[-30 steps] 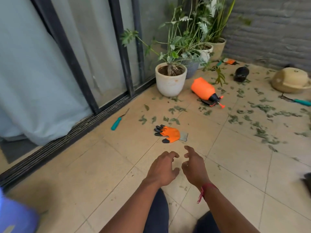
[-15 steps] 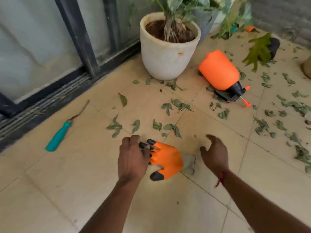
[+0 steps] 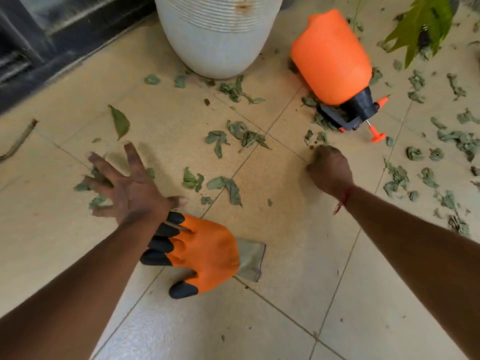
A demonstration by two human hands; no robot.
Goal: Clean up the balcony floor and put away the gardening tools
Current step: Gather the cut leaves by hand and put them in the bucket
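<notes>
Leaves point(image 3: 228, 187), green and crumpled, lie scattered over the beige tiled floor point(image 3: 298, 294), thickest from 12 to 3 o'clock of the view's centre. One flat whole leaf point(image 3: 120, 121) sits apart at 10 o'clock.

Left hand point(image 3: 130, 188): fingers spread wide, palm down, low over a few scraps at 9 o'clock; holding nothing. Whether it touches the tile I cannot tell.

Right hand point(image 3: 328, 167): curled closed, knuckles up, at 2 o'clock, fingertips down on the floor among small leaf bits. Whether it holds any of them is hidden. A red thread point(image 3: 344, 200) circles the wrist.

Orange glove point(image 3: 205, 252) with black fingertips and a grey cuff lies flat on the floor at 6 o'clock, its fingertips just beside the left wrist, partly under the forearm.

Orange sprayer point(image 3: 331, 57) lies on its side at 1 o'clock, black pump head toward the right hand, well apart from it.

White ribbed pot point(image 3: 217, 35) stands at 12 o'clock, touching nothing but floor litter. Dark door track point(image 3: 31, 61) runs at 10 to 11 o'clock. A large green plant leaf point(image 3: 426, 19) hangs in at the top right corner.
</notes>
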